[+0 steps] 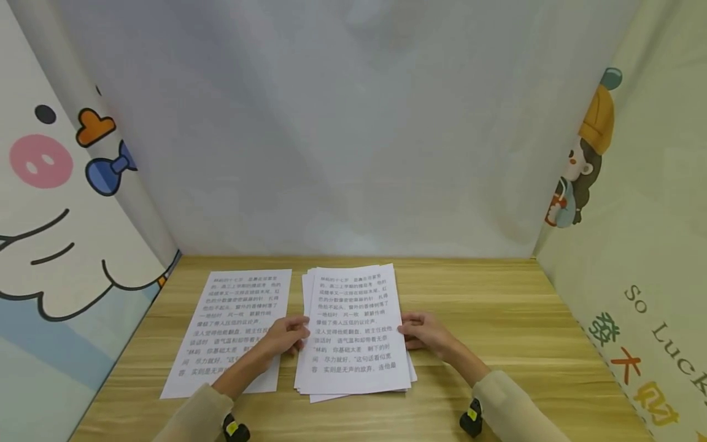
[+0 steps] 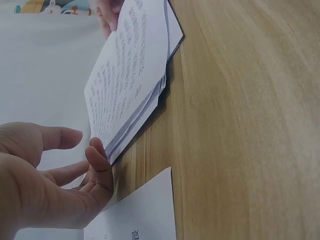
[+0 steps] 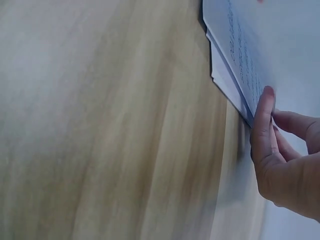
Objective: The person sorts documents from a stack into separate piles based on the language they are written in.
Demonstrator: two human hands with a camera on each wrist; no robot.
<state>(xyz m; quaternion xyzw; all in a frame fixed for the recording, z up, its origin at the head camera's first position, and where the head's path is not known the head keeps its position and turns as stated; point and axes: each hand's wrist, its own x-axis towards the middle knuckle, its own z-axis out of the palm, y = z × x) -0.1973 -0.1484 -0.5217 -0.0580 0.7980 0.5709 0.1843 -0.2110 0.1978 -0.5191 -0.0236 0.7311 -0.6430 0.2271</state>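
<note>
A loosely squared stack of printed paper sheets [image 1: 353, 362] sits near the middle of the table, some sheets jutting past the top one. At its left side my left hand [image 1: 287, 334] touches the edge with its fingertips. The left wrist view shows a gap between that thumb and the fingers [image 2: 97, 165]. On the opposite side, my right hand [image 1: 425, 331] pinches the stack's edge between thumb and fingers [image 3: 262, 130]. The parts of the fingers behind the sheets are hidden. Left of the stack lies another printed sheet [image 1: 237, 313], partly covered by my left forearm.
The wooden tabletop [image 1: 486, 294] runs back to a pale grey hanging cloth [image 1: 353, 153]. Cartoon-printed cloths stand at the left [image 1: 50, 215] and right [image 1: 635, 215]. Dark devices [image 1: 471, 417] are worn at both wrists.
</note>
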